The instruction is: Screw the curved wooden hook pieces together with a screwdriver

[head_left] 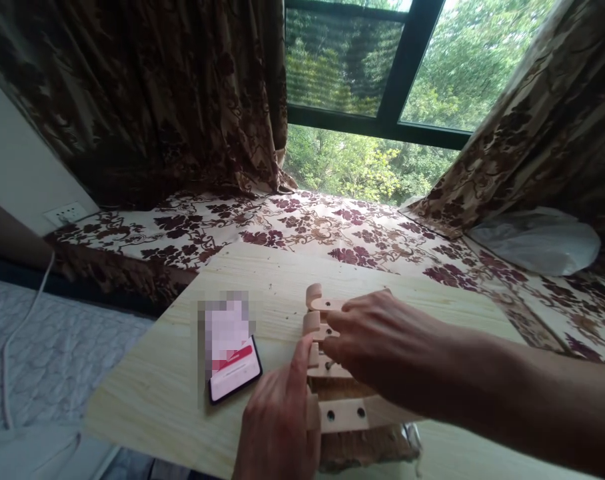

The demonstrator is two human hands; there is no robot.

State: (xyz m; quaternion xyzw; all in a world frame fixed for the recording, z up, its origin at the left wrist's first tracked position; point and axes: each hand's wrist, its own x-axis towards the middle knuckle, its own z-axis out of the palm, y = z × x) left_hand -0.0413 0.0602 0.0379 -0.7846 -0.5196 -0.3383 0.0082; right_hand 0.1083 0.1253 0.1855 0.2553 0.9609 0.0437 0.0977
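Note:
Several pale wooden brackets with hooked, rounded ends and screw holes lie side by side in a row. The nearest wooden bracket (346, 415) rests across a brown bundle (367, 448) with clear plastic at its right end. Along the hooked ends on the left, my left hand (280, 417) lies with its index finger stretched out, touching a middle bracket (314, 357). My right hand (375, 333) reaches over the row from the right, its fingers bent down onto the brackets near the second one (312, 323). Its fingertips are partly hidden. The farthest bracket (314, 297) shows just beyond them.
A phone (235, 370) with a lit, partly blurred screen lies left of the brackets on the light wooden table (182, 427). Behind are a flower-patterned window seat (302, 227), dark curtains (207, 100) and a window. A white plastic bag (537, 240) sits at the right.

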